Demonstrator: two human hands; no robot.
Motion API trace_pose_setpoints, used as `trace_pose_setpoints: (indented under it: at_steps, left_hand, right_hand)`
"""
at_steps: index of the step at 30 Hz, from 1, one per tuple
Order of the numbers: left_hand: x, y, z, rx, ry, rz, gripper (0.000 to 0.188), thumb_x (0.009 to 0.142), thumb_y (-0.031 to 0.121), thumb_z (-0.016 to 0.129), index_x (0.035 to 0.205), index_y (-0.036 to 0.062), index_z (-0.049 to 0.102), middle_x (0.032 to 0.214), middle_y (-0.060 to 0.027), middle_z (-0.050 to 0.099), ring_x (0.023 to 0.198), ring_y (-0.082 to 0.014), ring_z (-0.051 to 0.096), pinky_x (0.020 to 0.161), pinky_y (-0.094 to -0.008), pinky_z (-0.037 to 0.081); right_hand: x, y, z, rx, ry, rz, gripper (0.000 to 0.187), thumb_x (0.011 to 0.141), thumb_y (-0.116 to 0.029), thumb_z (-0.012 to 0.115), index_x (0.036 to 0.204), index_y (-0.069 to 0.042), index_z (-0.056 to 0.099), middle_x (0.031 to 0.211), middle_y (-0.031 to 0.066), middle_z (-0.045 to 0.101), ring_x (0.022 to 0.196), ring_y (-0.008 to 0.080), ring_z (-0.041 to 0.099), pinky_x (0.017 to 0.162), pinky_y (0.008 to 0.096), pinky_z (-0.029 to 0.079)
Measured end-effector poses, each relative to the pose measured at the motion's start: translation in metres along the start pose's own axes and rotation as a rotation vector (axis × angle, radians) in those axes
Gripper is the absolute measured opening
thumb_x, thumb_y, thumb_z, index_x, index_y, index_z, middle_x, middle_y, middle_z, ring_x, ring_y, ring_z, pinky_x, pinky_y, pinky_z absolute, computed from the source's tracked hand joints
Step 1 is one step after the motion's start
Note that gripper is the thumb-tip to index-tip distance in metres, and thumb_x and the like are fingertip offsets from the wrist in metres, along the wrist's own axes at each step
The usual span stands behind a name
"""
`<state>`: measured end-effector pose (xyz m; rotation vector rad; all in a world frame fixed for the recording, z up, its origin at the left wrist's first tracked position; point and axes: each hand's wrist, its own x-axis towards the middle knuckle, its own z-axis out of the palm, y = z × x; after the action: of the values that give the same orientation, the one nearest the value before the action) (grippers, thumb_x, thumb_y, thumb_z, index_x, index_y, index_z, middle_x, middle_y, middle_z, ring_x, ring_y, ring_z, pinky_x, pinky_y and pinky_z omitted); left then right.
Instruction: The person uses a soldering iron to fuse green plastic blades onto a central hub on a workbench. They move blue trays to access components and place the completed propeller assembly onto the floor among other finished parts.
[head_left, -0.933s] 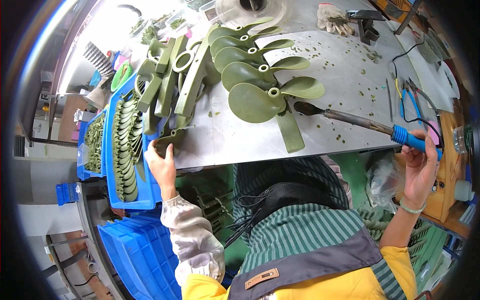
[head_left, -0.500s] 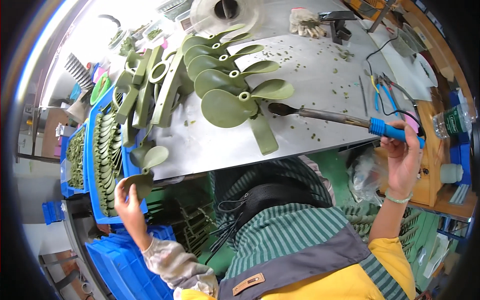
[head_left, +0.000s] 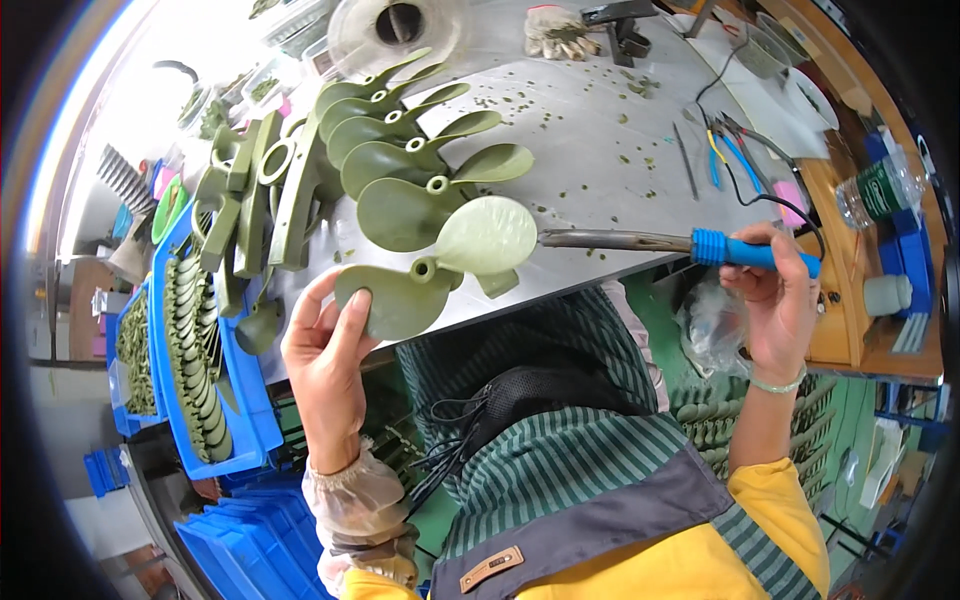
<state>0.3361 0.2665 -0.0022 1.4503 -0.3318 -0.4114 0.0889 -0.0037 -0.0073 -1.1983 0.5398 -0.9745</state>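
Note:
My left hand [head_left: 328, 365] pinches a green two-bladed propeller piece [head_left: 400, 303] by one rounded blade, fingers behind and thumb on top. This piece hangs over the table's near edge, its small hub ring between the two blades. My right hand [head_left: 778, 300] is closed round the blue handle of a soldering iron [head_left: 640, 241]. The metal shaft points left, and its end meets the edge of the far blade in view; whether they touch I cannot tell. Just beyond lies a row of similar green propellers [head_left: 392, 215], overlapping one another on the grey table [head_left: 590, 200].
Green frame-like parts [head_left: 298, 215] are stacked left of the row. A blue crate [head_left: 250, 420] at the left holds nested green pieces. Pliers [head_left: 735, 160], a cord, a glove [head_left: 558, 35] and scattered green scraps lie on the table. A bottle [head_left: 880, 190] stands at the right.
My left hand has brought the propeller piece from the left side rightward to the table's front. The iron has shifted slightly left, and its flat tip is now hidden behind the blade.

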Motion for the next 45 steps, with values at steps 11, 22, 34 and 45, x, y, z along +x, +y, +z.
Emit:
trace_pose_setpoints:
  at_steps: [11, 22, 34, 45]
  left_hand:
    - [0.024, -0.015, 0.024, -0.02, -0.104, -0.011, 0.026, 0.089, 0.005, 0.063, 0.113, -0.0034, 0.058, 0.097, -0.0093, 0.069, 0.083, -0.0119, 0.066, 0.071, -0.0241, 0.056]
    - [0.031, -0.022, 0.024, 0.009, -0.081, 0.005, 0.027, 0.089, 0.004, 0.062, 0.116, -0.003, 0.059, 0.1, -0.0111, 0.068, 0.086, -0.0146, 0.067, 0.075, -0.0261, 0.056]
    - [0.032, -0.02, 0.023, 0.013, -0.098, 0.003, 0.028, 0.091, 0.005, 0.059, 0.117, -0.0038, 0.058, 0.102, -0.012, 0.067, 0.089, -0.0163, 0.067, 0.08, -0.028, 0.056]
    - [0.032, -0.02, 0.025, -0.024, -0.077, -0.01, 0.029, 0.087, 0.002, 0.064, 0.115, -0.0055, 0.059, 0.1, -0.0135, 0.069, 0.086, -0.0161, 0.067, 0.075, -0.0273, 0.057]
  right_hand:
    - [-0.014, 0.004, 0.011, 0.015, -0.077, 0.027, 0.032, 0.094, -0.02, 0.05, 0.095, 0.01, 0.062, 0.084, 0.0148, 0.066, 0.07, 0.021, 0.068, 0.066, 0.0296, 0.058]
    - [-0.014, 0.017, 0.017, 0.104, -0.053, 0.068, 0.028, 0.093, -0.014, 0.05, 0.097, 0.011, 0.062, 0.094, 0.0155, 0.064, 0.072, 0.0235, 0.068, 0.069, 0.0332, 0.06]
    - [-0.014, 0.015, 0.021, 0.062, -0.08, 0.044, 0.03, 0.094, -0.016, 0.049, 0.095, 0.011, 0.062, 0.087, 0.0138, 0.064, 0.069, 0.0215, 0.068, 0.067, 0.0316, 0.059]
    - [-0.011, 0.026, 0.02, 0.142, -0.047, 0.06, 0.029, 0.094, -0.015, 0.049, 0.095, 0.011, 0.062, 0.095, 0.0173, 0.064, 0.073, 0.0239, 0.068, 0.068, 0.0345, 0.06]
